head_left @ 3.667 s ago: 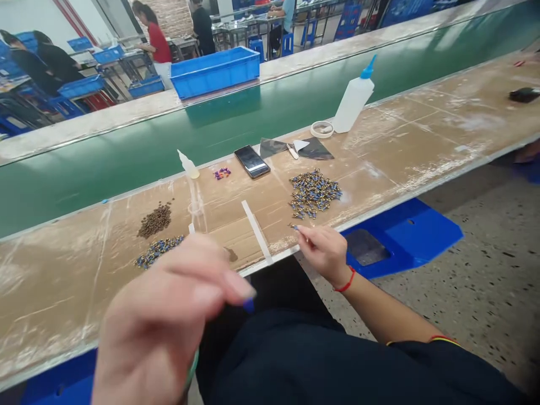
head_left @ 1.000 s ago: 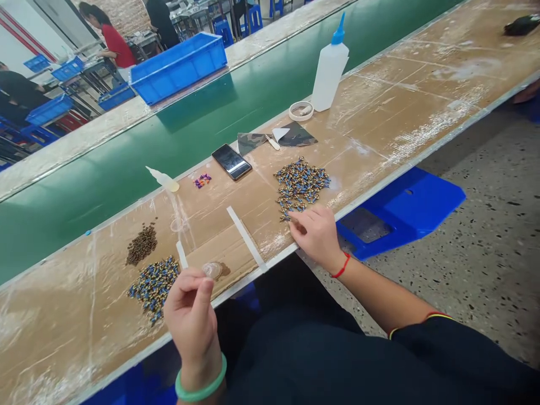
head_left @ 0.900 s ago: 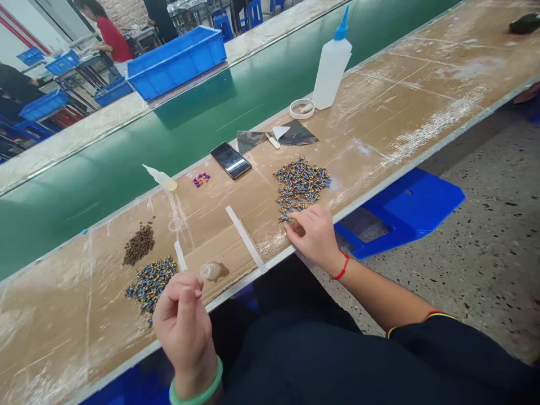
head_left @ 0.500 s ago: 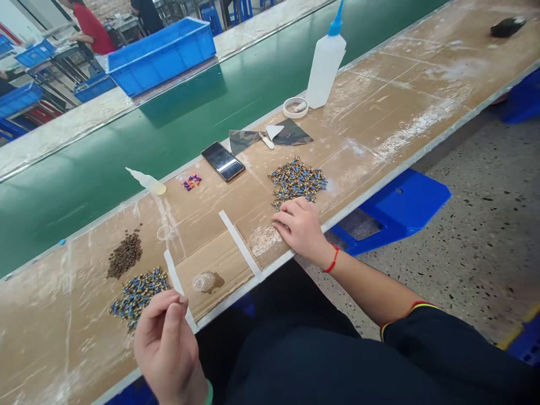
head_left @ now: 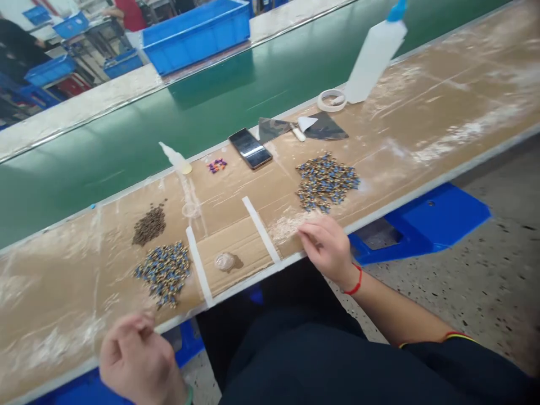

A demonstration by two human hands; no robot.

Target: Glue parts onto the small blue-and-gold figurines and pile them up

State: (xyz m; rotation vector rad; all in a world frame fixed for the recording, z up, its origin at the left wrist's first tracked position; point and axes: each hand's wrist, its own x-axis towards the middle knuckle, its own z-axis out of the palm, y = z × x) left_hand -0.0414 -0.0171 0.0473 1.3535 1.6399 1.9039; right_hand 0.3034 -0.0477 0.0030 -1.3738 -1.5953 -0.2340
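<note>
My right hand (head_left: 327, 248) is closed in a pinch over the table's front edge, just nearer to me than a pile of small blue and gold pieces (head_left: 327, 183). Whatever its fingertips hold is hidden. At the lower left, my left hand (head_left: 139, 357) is curled closed and somewhat blurred; its contents cannot be made out. A second pile of blue and gold pieces (head_left: 164, 271) lies beyond it, with a heap of small brown bits (head_left: 151, 225) behind. Between two white strips, a small clear round container (head_left: 224, 261) stands on a cardboard patch (head_left: 236, 242).
Further back lie a phone (head_left: 250, 148), some purple and orange bits (head_left: 216, 165), a small squeeze bottle (head_left: 176, 159), camouflage scraps (head_left: 324, 126) and a tape roll (head_left: 331, 100). A tall white bottle (head_left: 374, 62) stands right. Past the green belt (head_left: 126, 135) is a blue crate (head_left: 196, 36).
My right hand has drawn back from the right pile towards the table edge. My left hand has moved down and away from the left pile. The camera view has shifted.
</note>
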